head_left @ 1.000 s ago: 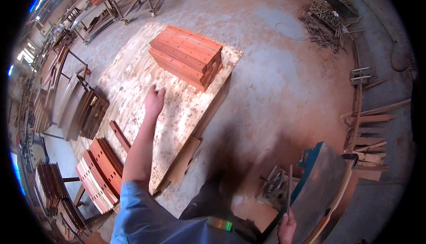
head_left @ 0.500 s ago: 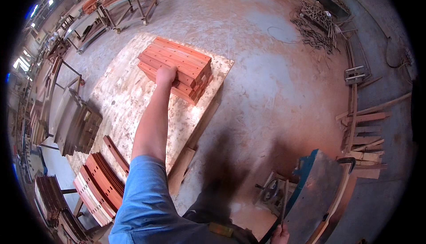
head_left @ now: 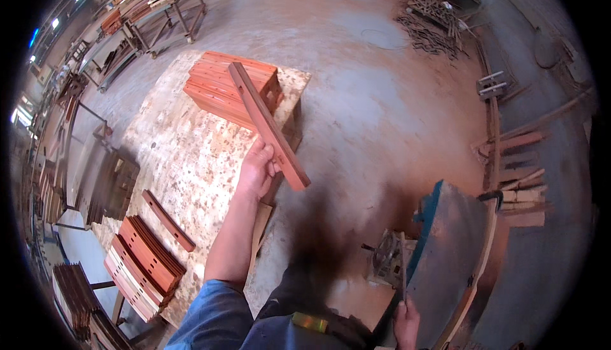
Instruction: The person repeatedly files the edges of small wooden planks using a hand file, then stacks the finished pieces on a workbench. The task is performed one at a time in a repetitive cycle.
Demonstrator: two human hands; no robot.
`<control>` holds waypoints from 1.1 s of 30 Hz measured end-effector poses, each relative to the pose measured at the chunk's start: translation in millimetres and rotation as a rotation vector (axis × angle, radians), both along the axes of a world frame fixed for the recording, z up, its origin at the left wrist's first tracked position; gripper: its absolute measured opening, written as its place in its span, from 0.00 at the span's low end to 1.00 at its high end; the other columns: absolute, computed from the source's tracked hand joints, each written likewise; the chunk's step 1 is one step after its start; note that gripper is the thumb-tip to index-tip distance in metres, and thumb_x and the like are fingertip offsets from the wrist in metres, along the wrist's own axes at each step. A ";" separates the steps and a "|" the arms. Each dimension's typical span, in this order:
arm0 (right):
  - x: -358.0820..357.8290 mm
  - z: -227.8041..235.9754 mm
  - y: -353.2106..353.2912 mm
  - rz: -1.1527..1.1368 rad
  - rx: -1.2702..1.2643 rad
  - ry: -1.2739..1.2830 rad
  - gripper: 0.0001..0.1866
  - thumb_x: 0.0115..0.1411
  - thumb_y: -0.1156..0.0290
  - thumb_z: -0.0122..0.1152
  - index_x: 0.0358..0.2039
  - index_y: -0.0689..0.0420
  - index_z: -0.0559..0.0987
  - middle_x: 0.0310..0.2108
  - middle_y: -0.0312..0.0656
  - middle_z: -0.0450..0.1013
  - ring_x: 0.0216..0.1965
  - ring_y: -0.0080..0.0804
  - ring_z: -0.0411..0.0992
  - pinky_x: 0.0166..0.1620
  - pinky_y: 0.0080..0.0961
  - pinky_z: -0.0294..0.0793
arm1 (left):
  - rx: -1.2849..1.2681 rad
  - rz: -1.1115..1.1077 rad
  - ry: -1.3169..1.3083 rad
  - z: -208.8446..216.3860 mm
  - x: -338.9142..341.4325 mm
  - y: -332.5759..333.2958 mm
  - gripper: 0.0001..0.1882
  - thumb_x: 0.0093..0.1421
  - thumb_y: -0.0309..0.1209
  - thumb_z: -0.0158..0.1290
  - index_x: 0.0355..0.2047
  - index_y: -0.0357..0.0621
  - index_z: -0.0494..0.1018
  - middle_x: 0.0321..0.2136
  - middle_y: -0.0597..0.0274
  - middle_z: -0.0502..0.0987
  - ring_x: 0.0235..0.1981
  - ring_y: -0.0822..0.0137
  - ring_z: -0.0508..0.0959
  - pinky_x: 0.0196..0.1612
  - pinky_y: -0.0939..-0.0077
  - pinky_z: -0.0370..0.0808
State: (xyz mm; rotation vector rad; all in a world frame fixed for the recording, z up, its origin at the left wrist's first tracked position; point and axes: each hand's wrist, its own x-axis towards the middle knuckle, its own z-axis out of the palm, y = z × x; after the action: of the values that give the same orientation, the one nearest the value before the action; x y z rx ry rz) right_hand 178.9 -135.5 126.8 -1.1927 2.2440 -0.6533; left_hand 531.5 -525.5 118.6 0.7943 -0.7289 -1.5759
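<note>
1. The left hand (head_left: 258, 165) is closing firmly around a reddish-brown board (head_left: 267, 127), thumb and fingers gripping it below its middle.
2. That board is slanting across the right edge of the table (head_left: 184, 152); its upper end is overlapping a stack of reddish boards (head_left: 213, 89) in this view. Cannot tell whether the two are touching.
3. The right hand (head_left: 406, 324) is curling around the lower end of a thin stick (head_left: 403, 267), which is pointing upward, beside a grey panel with a teal edge (head_left: 449, 235).
4. The tabletop is showing pale wood, mottled with dark blotches. The stack is sitting toward its far end.
5. One curved board (head_left: 167, 219) is lying alone at the near left; just beside it, a row of curved slats (head_left: 149, 251) is resting together, some red, some pale.
6. The floor (head_left: 375, 108) is spreading grey beyond, with a reddish, dusty cast.
7. A scrap heap (head_left: 433, 25) is lying at the far right; wood offcuts (head_left: 522, 197) are lining the right side.
8. Brownish boards (head_left: 114, 184) are standing bunched left of the table. Farther off, a workbench (head_left: 165, 6) is carrying more timber.
</note>
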 end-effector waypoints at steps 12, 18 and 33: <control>-44.4 -34.2 234.8 -0.236 0.009 -0.214 0.21 0.68 0.69 0.50 0.60 0.59 0.72 0.21 0.31 0.65 0.23 0.18 0.65 0.28 0.21 0.68 | -0.066 -0.400 -0.075 7.2 -146.0 233.6 0.24 0.63 0.33 0.55 0.59 0.44 0.66 0.45 0.61 0.78 0.37 0.73 0.77 0.37 0.82 0.72; -45.1 -9.8 339.9 -0.407 -0.057 -0.313 0.21 0.69 0.71 0.50 0.60 0.60 0.72 0.21 0.30 0.65 0.23 0.18 0.65 0.29 0.19 0.68 | -0.072 -0.676 0.050 4.4 -213.3 327.6 0.30 0.59 0.37 0.61 0.59 0.42 0.65 0.47 0.53 0.77 0.46 0.57 0.80 0.49 0.66 0.77; -38.1 -12.1 445.1 -0.701 -0.033 -0.341 0.22 0.67 0.67 0.53 0.60 0.57 0.72 0.23 0.49 0.75 0.26 0.29 0.73 0.35 0.29 0.75 | -0.106 -0.943 -0.234 14.4 -334.6 449.1 0.29 0.66 0.31 0.52 0.67 0.43 0.59 0.45 0.67 0.77 0.35 0.80 0.75 0.37 0.82 0.73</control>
State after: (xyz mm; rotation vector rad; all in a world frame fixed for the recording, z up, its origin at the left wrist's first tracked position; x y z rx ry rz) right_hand 140.8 309.6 114.7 -0.2354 2.3231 -1.0605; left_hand 196.9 -76.4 132.9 0.5771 -1.4868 -2.2588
